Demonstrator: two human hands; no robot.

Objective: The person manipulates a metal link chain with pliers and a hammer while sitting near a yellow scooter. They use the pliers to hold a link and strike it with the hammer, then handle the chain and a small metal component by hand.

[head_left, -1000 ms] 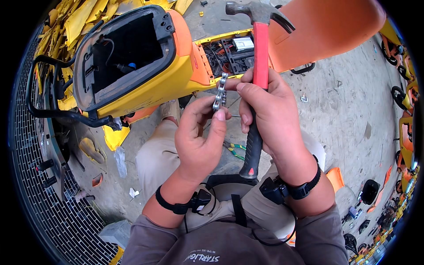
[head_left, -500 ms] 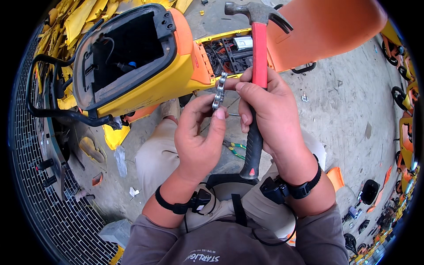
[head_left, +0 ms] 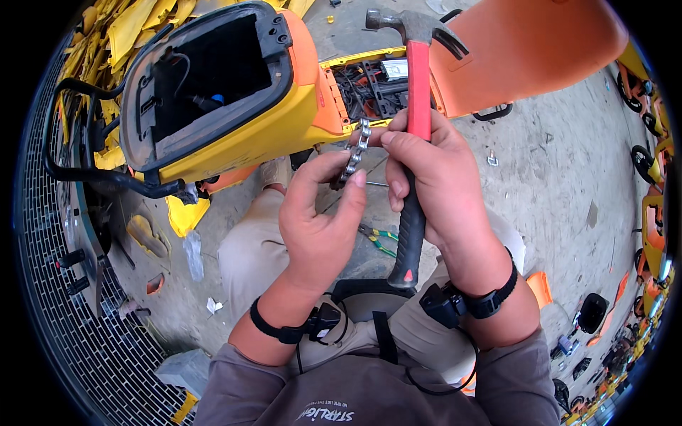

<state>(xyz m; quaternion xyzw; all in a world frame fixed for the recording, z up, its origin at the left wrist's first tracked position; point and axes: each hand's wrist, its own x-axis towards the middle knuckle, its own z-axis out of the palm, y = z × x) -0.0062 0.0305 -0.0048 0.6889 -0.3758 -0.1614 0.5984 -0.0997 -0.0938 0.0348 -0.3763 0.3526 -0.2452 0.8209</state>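
Between the thumb and fingers of my left hand (head_left: 320, 209) is a short length of roller chain (head_left: 357, 153), its upper end standing up in front of the scooter. My right hand (head_left: 437, 167) grips a claw hammer (head_left: 418, 85) by its red and black handle, head upward. The right index finger reaches over to the chain's upper part. A thin metal rod (head_left: 376, 184) shows between the two hands; I cannot tell what it belongs to. Below them, pliers (head_left: 383, 238) with green and yellow handles lie between my legs.
Ahead stands a yellow and orange scooter body (head_left: 249, 138) with an open seat compartment and exposed wiring (head_left: 369, 89). A black tube rack (head_left: 92, 181) juts out at its left. Yellow panels (head_left: 135, 28) are piled far left. More scooters (head_left: 650, 156) line the right side.
The chain has tilted slightly between my left fingers, and the left fingertips have shifted a little. The hammer stays in my right hand, almost unmoved. The view has shifted slightly.
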